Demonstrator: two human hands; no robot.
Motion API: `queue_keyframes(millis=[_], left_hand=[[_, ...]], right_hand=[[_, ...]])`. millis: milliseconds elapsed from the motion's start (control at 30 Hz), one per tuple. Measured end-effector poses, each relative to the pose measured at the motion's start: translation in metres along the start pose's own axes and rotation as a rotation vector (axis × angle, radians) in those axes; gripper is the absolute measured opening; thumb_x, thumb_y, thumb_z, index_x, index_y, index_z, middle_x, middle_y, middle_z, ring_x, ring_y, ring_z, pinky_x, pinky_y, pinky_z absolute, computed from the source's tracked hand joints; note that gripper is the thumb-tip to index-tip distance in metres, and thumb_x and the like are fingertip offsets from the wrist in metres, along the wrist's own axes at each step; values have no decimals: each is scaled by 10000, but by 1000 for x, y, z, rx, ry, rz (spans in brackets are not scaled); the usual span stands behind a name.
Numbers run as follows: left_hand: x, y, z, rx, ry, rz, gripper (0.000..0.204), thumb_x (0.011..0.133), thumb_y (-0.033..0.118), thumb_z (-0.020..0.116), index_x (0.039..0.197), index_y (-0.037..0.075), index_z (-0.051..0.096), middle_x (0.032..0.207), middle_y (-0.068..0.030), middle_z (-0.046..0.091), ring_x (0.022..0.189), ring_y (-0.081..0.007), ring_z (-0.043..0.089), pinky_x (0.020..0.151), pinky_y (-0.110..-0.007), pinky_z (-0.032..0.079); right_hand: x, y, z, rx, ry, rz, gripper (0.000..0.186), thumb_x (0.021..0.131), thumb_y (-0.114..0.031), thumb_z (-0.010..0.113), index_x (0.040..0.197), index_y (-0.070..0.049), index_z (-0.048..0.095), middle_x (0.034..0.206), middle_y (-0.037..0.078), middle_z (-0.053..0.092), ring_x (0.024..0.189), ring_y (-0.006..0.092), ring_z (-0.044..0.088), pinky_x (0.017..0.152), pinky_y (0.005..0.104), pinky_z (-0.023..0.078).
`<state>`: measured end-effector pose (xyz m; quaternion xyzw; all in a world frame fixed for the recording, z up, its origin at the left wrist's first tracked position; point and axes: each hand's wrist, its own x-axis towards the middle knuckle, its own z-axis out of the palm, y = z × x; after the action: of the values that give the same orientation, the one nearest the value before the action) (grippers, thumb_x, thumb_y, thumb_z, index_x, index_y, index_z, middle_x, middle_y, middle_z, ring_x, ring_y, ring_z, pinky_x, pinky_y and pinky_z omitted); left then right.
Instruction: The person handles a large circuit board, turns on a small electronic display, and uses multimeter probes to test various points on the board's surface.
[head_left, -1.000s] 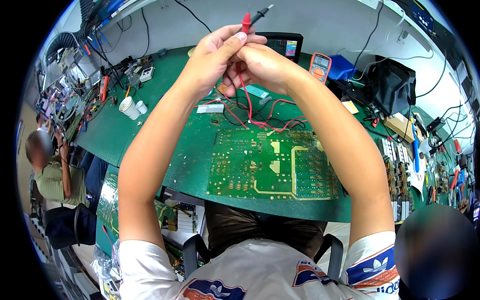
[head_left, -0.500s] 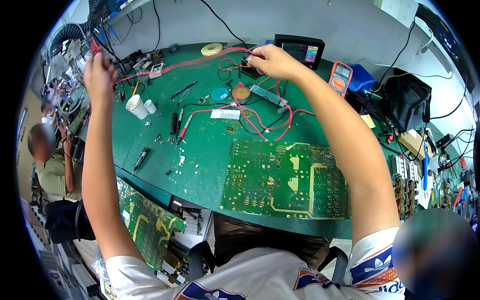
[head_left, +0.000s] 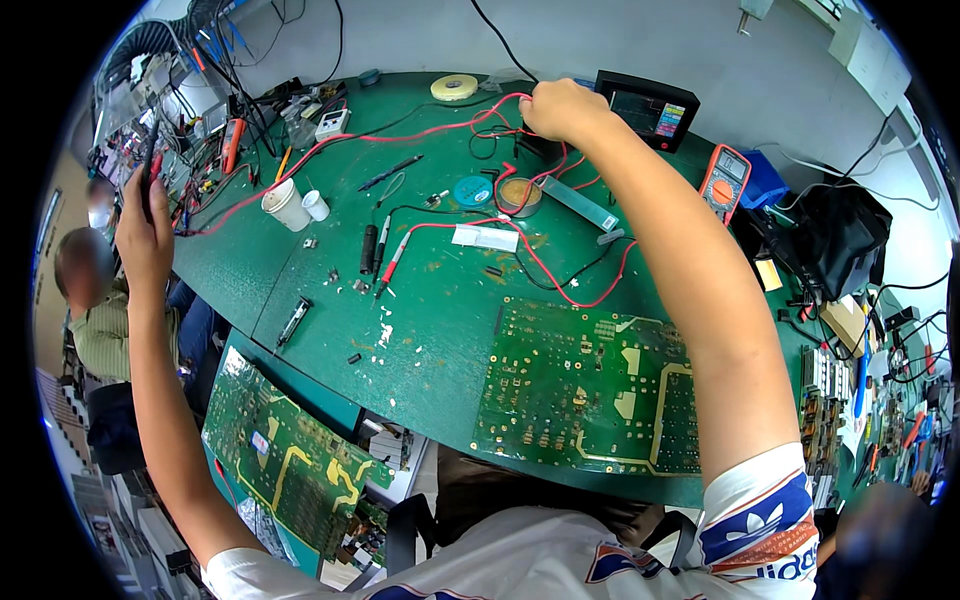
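Note:
My left hand (head_left: 147, 225) is raised at the far left, closed around a pair of test probes (head_left: 152, 165), one black and one red, tips upward. From there a red test lead (head_left: 380, 137) and a thin black lead run across the bench to my right hand (head_left: 563, 110). That hand is closed on the leads at the back, beside a dark meter with a lit screen (head_left: 652, 112). Its fingertips are partly hidden. Another red-and-black probe pair (head_left: 392, 262) lies mid-bench beside a black cylinder (head_left: 368, 249). A large green circuit board (head_left: 560, 400) lies under my right forearm.
An orange multimeter (head_left: 725, 180) stands at the right by a blue bin and black bag (head_left: 835, 215). White cups (head_left: 286, 205), a round tin (head_left: 519, 196) and a tape roll (head_left: 454, 88) sit on the bench. Another board (head_left: 285, 450) hangs past the near-left edge. A person sits at left.
My left hand has moved left and lower with the probes. The red lead, blurred in motion before, now lies across the bench. My right hand keeps its grip; the whole view has shifted.

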<state>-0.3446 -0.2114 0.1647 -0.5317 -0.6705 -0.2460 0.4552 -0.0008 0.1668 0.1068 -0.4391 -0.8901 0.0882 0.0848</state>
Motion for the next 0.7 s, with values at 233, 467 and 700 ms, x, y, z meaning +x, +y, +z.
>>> queue_keyframes(millis=[233, 467, 700], left_hand=[[-8, 90, 40, -262, -217, -141, 340, 1031, 205, 528, 1305, 5, 553, 969, -193, 675, 820, -251, 669, 756, -339, 512], [-14, 122, 138, -397, -155, -14, 343, 967, 59, 567, 1310, 60, 560, 1109, -197, 650, 990, -365, 649, 836, -402, 520], [-48, 144, 258, -207, -324, 54, 553, 901, 42, 594, 1432, 172, 508, 903, -161, 551, 774, -366, 614, 696, -460, 510]], right_hand=[[45, -61, 27, 1227, -58, -4, 254, 937, -183, 566, 974, 49, 662, 812, 148, 675, 760, 215, 709, 612, 322, 577], [87, -74, 103, 1246, -78, -172, 499, 853, -143, 717, 1262, 68, 526, 1045, 197, 665, 909, 227, 699, 748, 345, 582], [48, -28, 106, 259, -126, -385, 536, 823, -248, 728, 1262, 25, 586, 1218, 260, 644, 1133, 388, 628, 974, 434, 510]])
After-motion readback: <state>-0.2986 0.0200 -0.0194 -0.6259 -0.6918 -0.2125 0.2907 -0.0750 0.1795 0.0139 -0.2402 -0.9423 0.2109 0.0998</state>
